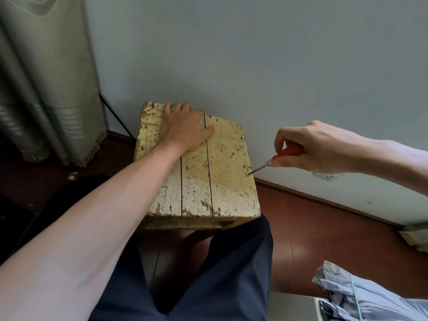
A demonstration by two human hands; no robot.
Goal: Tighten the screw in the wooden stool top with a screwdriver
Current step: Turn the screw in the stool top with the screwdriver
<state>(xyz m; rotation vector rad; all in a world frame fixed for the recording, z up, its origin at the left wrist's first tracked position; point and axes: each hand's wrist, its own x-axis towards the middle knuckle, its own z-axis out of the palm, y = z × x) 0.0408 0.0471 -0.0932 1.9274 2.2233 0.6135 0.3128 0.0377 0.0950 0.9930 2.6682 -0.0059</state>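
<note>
Your right hand (pixel 308 147) grips the screwdriver (pixel 275 159), its shaft slanting down-left onto the screw (pixel 248 174) at the stool top (pixel 222 163)'s right edge, while your left hand (pixel 183 128) presses flat far-left.

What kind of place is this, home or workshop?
Likely a room in a home, perhaps a bedroom, not a workshop: a fringed curtain hangs at left, striped cloth like bedding lies lower right, and a wall socket sits low above a red-brown floor.

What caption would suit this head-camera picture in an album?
Left hand presses the stool top; right hand holds a red screwdriver on the edge screw.
</note>
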